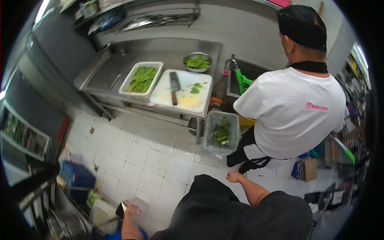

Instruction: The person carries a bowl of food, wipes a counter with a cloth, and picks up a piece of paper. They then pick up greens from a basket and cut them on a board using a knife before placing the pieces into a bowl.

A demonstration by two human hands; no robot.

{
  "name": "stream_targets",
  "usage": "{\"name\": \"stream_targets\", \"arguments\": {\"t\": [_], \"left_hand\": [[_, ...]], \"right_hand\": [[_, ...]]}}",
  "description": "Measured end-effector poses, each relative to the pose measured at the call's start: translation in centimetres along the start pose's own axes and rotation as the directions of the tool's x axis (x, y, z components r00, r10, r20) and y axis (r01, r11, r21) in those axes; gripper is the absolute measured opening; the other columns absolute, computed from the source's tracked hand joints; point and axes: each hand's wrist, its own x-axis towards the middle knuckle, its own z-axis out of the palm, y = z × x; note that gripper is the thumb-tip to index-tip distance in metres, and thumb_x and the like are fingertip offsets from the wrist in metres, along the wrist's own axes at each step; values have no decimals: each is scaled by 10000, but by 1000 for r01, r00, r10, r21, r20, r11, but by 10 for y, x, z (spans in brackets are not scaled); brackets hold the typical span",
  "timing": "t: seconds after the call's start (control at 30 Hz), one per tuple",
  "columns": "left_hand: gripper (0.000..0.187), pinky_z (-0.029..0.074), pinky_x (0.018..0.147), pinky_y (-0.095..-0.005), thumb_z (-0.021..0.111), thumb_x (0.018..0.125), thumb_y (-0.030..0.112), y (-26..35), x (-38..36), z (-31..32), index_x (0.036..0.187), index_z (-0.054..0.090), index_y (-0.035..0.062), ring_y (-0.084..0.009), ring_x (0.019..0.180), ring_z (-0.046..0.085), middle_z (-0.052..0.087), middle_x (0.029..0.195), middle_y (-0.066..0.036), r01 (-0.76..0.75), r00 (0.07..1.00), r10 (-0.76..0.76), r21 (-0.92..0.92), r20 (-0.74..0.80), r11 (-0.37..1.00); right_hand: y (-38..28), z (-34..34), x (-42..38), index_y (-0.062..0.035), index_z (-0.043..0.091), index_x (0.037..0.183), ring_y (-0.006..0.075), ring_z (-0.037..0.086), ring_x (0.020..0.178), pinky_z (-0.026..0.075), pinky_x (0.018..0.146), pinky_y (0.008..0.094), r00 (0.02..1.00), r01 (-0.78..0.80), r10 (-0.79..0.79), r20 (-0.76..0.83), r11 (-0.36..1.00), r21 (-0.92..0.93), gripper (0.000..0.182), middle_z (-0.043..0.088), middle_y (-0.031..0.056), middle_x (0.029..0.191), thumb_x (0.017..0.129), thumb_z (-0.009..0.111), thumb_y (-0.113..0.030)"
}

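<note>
My left hand (132, 209) is low at the left, blurred, beside a pale see-through container (141, 206). Whether its fingers grip that container I cannot tell. Stacked cream-coloured trays (105, 216) stand just left of this hand. Off to the right, my right hand (233, 176) hangs near my knee, its fingers curled in with nothing showing in them. Beyond that hand stands a bin (208, 138) lined with a clear bag, with leafy green trimmings (221, 133) inside.
A steel sink table (120, 50) holds a white tray (160, 66) of cut greens, a cutting board (160, 90) with a cleaver (175, 86), and a metal bowl (196, 70) of greens. A co-worker (296, 108) stands at another sink (256, 70), right of the bin.
</note>
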Motion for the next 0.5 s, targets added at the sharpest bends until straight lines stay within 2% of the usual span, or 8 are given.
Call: {"name": "stream_targets", "arguments": {"t": [0.03, 0.07, 0.13, 0.17, 0.23, 0.33, 0.47, 0.5], "left_hand": [[456, 542, 801, -456, 730, 724, 211, -19, 50, -51, 1135, 610, 52, -341, 889, 678, 704, 916, -155, -141, 986, 166, 389, -30, 910], [459, 534, 824, -444, 746, 726, 217, -22, 87, -109, 1111, 621, 1, -347, 898, 674, 698, 947, -203, -199, 971, 238, 525, -6, 828], [410, 514, 875, -450, 608, 886, 360, 83, 113, -208, 1016, 679, -22, -395, 1001, 639, 683, 953, -250, -53, 856, 24, -40, -516, 998], [381, 531, 843, -409, 664, 865, 304, 143, 127, -250, 1043, 657, -33, -332, 963, 659, 687, 967, -227, -223, 762, 9, -250, -648, 942], [274, 542, 783, -327, 655, 887, 184, 286, 124, -331, 1061, 640, -28, -216, 920, 652, 682, 970, -148, -593, 700, 200, -404, -685, 696], [286, 549, 759, -341, 653, 887, 150, 446, 145, -408, 1113, 628, -23, -246, 949, 656, 670, 1048, -178, -743, 648, 503, -332, -572, 581], [365, 445, 994, -446, 709, 805, 110, 605, 194, -473, 1145, 631, 3, -372, 1143, 567, 614, 1207, -214, -824, 115, 886, 456, -449, 337], [529, 360, 1083, -464, 728, 770, 109, 639, 187, -487, 1263, 559, 16, -412, 1228, 500, 567, 1273, -238, -845, 217, 920, 408, -327, 345]], "right_hand": [[11, 11, 0, -26, 717, 965, 400, 658, 936, 516, 840, 465, 997, -65, 66, 28, 997, -48, 364, 692, 229, 970, 848, 570, -337], [27, 30, 1, -18, 717, 954, 399, 660, 933, 516, 842, 463, 991, -111, 116, 65, 991, -70, 375, 696, 226, 959, 844, 572, -346], [37, 42, 7, 2, 716, 937, 396, 663, 931, 514, 848, 460, 957, -233, 237, 166, 971, -43, 393, 701, 223, 945, 841, 568, -349], [37, 41, 2, 14, 716, 932, 393, 665, 933, 514, 852, 458, 923, -311, 301, 241, 950, 4, 399, 702, 223, 943, 841, 563, -343], [26, 43, 4, 23, 719, 927, 393, 663, 948, 506, 873, 463, 929, -349, 332, 164, 933, 91, 381, 698, 236, 948, 844, 549, -309], [33, 42, 43, 21, 717, 893, 399, 661, 921, 508, 814, 494, 943, -306, 317, -100, 945, 116, 376, 691, 244, 958, 865, 542, -312], [-6, 17, 69, -1, 659, 809, 409, 631, 824, 502, 763, 498, 802, -146, 346, -486, 904, 402, 289, 644, 241, 847, 854, 558, -268], [-30, -2, 60, -2, 653, 868, 412, 630, 836, 500, 763, 498, 769, -209, 448, -456, 851, 482, 282, 650, 231, 881, 868, 552, -265]]}}
